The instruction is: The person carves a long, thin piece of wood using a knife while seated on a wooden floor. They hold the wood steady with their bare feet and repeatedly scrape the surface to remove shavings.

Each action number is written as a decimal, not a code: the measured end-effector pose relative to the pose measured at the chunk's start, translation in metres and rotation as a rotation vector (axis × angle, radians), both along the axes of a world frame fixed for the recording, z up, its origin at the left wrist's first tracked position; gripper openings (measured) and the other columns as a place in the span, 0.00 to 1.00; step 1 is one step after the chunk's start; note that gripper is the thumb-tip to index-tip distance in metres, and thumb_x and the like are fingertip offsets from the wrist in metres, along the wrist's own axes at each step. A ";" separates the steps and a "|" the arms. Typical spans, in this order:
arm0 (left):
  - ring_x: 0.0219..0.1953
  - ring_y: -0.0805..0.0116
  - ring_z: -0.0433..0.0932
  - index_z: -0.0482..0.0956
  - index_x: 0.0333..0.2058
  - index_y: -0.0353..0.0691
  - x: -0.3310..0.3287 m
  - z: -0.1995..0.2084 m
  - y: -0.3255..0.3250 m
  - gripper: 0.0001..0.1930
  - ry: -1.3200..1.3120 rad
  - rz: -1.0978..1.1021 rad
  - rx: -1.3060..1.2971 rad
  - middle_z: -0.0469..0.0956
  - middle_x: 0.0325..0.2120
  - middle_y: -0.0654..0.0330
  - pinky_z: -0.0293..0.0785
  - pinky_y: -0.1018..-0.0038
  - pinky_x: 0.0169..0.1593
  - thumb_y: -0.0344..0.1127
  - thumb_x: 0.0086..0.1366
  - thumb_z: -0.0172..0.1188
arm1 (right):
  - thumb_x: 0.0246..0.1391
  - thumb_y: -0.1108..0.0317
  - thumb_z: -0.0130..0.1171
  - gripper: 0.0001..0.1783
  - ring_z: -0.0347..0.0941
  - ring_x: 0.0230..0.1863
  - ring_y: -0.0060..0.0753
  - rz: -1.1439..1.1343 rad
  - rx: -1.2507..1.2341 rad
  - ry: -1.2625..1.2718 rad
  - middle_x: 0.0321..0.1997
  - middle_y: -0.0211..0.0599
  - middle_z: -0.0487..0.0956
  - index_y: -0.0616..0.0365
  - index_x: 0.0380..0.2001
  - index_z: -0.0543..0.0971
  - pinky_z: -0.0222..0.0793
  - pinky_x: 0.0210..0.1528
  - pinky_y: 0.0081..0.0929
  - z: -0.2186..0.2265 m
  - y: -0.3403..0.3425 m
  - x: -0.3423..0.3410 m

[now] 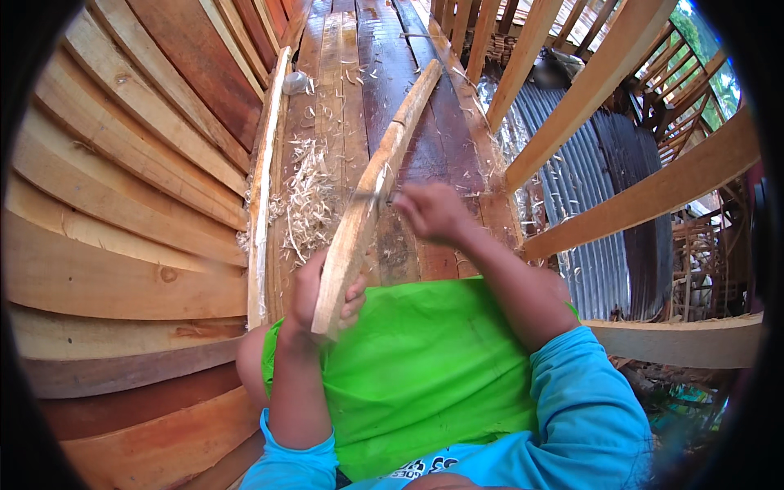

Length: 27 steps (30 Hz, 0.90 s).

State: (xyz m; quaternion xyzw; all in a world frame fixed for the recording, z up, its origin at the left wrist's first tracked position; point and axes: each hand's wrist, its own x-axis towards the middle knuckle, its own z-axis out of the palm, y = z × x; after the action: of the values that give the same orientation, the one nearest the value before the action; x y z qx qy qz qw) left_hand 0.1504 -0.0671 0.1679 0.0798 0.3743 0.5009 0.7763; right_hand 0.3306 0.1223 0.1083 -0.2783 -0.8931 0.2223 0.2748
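A long, pale, roughly hewn piece of wood (365, 202) slants from my lap up toward the far end of the boards. Near its lower end my left hand (322, 292) is wrapped around it, fingers showing on the right side. My right hand (431, 214) is closed beside the wood's middle, on the right. From that fist a thin dark blade, seemingly a knife (374, 197), lies across the wood; its handle is hidden in the fingers and the blade is blurred. Curled wood shavings (310, 200) are heaped on the floor left of the wood.
A wall of overlapping planks (139, 237) rises on the left, with a pale strip of wood (263, 196) along its foot. Wooden railing slats (588, 90) stand on the right, above corrugated metal sheets (584, 188). A small clear container (296, 82) sits on the plank floor (392, 65).
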 end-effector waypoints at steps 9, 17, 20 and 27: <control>0.13 0.72 0.62 0.68 0.53 0.39 -0.001 0.003 0.000 0.25 -0.187 0.005 -0.018 0.62 0.17 0.61 0.59 0.77 0.13 0.50 0.70 0.32 | 0.61 0.50 0.49 0.21 0.72 0.20 0.54 -0.044 -0.173 -0.031 0.16 0.47 0.73 0.54 0.22 0.76 0.66 0.24 0.46 0.010 -0.006 -0.005; 0.14 0.71 0.62 0.67 0.53 0.36 -0.003 -0.001 -0.005 0.27 -0.229 -0.012 0.072 0.63 0.18 0.62 0.60 0.77 0.14 0.51 0.70 0.32 | 0.61 0.52 0.49 0.20 0.74 0.24 0.56 -0.095 -0.157 -0.053 0.18 0.48 0.75 0.54 0.25 0.78 0.68 0.28 0.50 0.013 -0.009 -0.011; 0.13 0.71 0.62 0.67 0.52 0.37 -0.004 -0.013 0.003 0.26 -0.344 0.025 0.037 0.65 0.18 0.61 0.59 0.77 0.13 0.51 0.70 0.32 | 0.60 0.51 0.50 0.19 0.75 0.25 0.56 -0.080 -0.088 -0.063 0.19 0.48 0.76 0.54 0.26 0.78 0.68 0.30 0.50 0.011 -0.017 -0.019; 0.13 0.71 0.63 0.69 0.43 0.44 -0.003 -0.002 -0.002 0.21 -0.145 0.007 -0.009 0.65 0.18 0.61 0.60 0.75 0.12 0.50 0.70 0.31 | 0.58 0.52 0.51 0.18 0.76 0.27 0.56 -0.195 -0.116 -0.094 0.23 0.49 0.78 0.55 0.25 0.77 0.69 0.31 0.50 0.013 0.005 -0.009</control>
State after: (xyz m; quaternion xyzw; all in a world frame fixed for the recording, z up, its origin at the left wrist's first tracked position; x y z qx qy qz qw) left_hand 0.1479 -0.0694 0.1657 0.0384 0.3194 0.5062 0.8001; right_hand 0.3216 0.1271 0.1208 -0.3896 -0.8591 0.2328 0.2365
